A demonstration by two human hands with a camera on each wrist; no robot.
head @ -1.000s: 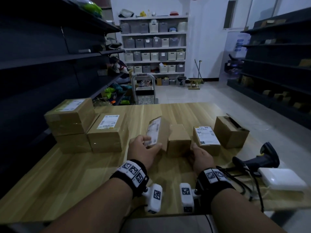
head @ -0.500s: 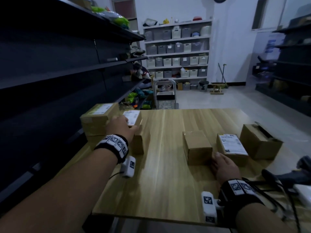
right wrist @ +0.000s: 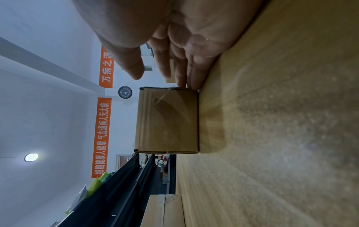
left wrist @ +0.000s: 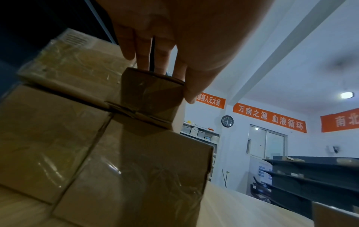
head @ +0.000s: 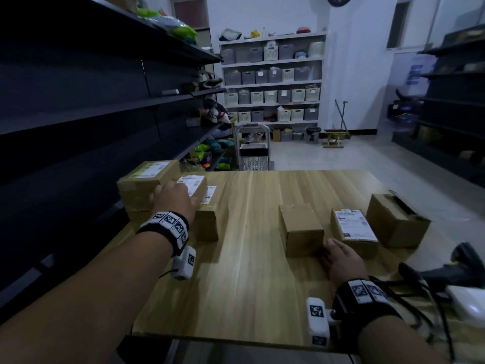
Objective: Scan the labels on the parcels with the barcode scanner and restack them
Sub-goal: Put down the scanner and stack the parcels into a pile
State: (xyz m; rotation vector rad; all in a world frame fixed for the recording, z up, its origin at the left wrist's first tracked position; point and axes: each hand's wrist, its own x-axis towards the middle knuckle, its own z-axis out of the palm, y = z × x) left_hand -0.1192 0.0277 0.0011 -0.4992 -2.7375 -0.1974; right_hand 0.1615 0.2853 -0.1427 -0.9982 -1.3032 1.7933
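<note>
My left hand (head: 174, 198) holds a small labelled parcel (head: 194, 184) on top of a larger brown box (head: 207, 225) at the table's left. In the left wrist view my left hand (left wrist: 163, 66) has its fingers over the small parcel's (left wrist: 153, 95) top and its thumb down the right side. A taller stack of labelled boxes (head: 145, 183) stands just left of it. My right hand (head: 341, 260) rests on the table, fingers straight, between a plain box (head: 300, 228) and a labelled parcel (head: 353, 227). The black barcode scanner (head: 462, 269) lies at the right edge.
An open-flapped carton (head: 396, 222) stands right of the labelled parcel. A white device (head: 469, 303) and cables lie by the scanner. Dark shelving runs along the left of the wooden table (head: 249, 271). A cart (head: 253, 151) stands beyond the far edge.
My left hand lifted the small labelled parcel from the table's middle and carried it left onto the larger box by the stack. The right hand stayed put by the plain box.
</note>
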